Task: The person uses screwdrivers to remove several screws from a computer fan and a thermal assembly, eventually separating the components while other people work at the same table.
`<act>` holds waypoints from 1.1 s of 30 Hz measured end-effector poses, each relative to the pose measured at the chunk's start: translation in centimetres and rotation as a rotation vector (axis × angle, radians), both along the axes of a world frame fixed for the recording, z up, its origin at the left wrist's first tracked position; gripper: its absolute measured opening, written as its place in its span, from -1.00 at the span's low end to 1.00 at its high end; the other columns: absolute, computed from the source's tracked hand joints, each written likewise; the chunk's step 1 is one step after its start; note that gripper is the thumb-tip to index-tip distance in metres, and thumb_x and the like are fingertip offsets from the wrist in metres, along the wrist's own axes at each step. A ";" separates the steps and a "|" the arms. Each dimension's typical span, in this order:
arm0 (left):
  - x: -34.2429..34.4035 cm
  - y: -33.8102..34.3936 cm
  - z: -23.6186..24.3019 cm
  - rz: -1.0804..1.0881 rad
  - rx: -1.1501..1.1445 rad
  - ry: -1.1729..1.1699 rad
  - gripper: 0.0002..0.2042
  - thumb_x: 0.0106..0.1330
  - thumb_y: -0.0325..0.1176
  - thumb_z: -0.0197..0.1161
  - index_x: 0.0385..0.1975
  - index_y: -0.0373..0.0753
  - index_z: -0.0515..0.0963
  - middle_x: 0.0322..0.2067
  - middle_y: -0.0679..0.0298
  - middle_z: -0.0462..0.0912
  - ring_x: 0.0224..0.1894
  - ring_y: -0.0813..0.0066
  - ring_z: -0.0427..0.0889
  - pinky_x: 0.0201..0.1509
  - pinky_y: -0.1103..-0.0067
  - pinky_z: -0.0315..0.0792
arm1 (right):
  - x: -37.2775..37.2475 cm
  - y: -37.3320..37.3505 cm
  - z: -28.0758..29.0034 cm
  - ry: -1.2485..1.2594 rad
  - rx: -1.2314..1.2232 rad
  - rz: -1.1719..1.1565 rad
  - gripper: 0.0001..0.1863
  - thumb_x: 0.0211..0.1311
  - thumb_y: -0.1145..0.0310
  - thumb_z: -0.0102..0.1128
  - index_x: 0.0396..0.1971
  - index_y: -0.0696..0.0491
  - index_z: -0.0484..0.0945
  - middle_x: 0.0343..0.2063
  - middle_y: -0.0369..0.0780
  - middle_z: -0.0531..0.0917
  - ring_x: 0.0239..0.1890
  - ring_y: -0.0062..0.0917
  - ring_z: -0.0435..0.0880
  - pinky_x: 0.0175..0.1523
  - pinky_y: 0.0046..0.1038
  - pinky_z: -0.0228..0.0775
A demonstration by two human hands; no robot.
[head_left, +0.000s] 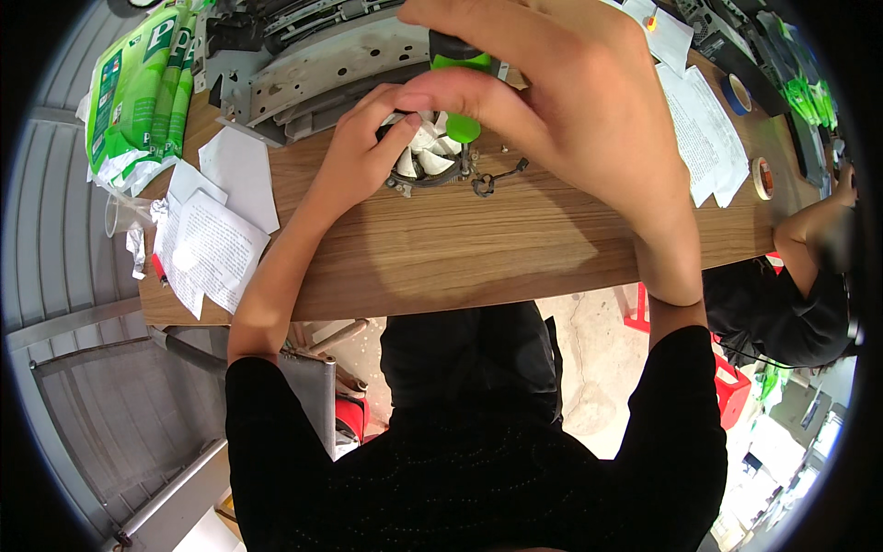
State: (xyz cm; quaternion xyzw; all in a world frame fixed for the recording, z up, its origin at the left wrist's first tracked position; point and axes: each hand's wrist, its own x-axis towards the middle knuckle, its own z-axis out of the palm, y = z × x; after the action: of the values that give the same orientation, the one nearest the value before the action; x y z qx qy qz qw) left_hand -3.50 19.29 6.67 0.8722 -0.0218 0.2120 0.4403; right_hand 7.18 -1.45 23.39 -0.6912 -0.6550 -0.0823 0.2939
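Near: wooden table [515, 248], bare along the front edge. Left hand [363, 152] steadies the fan [430, 158] mid-table, fingers curled on its rim. Right hand [561, 101] pinches a green screwdriver [457, 64] upright over the hub. Prob. the screw-driving step; next needs tip seated straight, fan kept from turning. Far: metal chassis [322, 69], papers [704, 129].

One fan [428, 156] is lying on the table [478, 248], and everything else is counted from it. Two hands, left [368, 147] and right [561, 101], are meeting over it, with one green screwdriver [457, 64] standing above it. Two tape rolls [739, 93] [762, 178] are lying far right of it. One stack of green packs [138, 87] is sitting far left.
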 end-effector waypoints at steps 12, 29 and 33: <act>-0.2 -0.2 0.8 -0.006 -0.050 0.058 -0.68 0.46 -0.36 0.18 0.15 -0.31 0.56 -0.02 0.09 0.65 0.00 0.16 0.64 0.17 0.41 0.45 | 3.6 2.2 -3.6 0.139 0.269 0.488 -0.71 0.37 0.23 0.31 -0.06 0.09 0.60 -0.28 -0.17 0.64 -0.41 -0.29 0.67 -0.34 -0.32 0.53; 0.0 -0.3 0.5 -0.002 -0.054 -0.011 -0.64 0.38 -0.39 0.18 0.15 -0.32 0.56 0.05 0.05 0.64 0.08 0.04 0.63 0.20 0.37 0.47 | 1.2 0.6 -2.7 0.062 0.177 0.191 -0.71 0.26 0.28 0.34 -0.12 0.06 0.50 -0.30 -0.13 0.68 -0.32 -0.12 0.73 -0.28 -0.18 0.53; -0.6 -0.7 0.7 0.014 0.202 -0.129 -0.58 0.29 -0.39 0.27 0.17 -0.29 0.55 0.07 0.03 0.64 0.08 -0.01 0.63 0.17 0.32 0.50 | 0.9 0.6 -2.8 -0.113 0.055 0.048 -0.68 0.20 0.29 0.41 -0.13 0.04 0.51 -0.35 -0.18 0.67 -0.36 -0.14 0.70 -0.31 -0.22 0.51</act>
State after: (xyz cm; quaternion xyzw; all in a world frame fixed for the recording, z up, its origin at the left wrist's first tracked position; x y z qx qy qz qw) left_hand -4.10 18.60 7.37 0.8968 -0.0650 0.2674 0.3465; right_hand 8.09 -0.87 20.59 -0.6611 -0.6845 -0.1320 0.2776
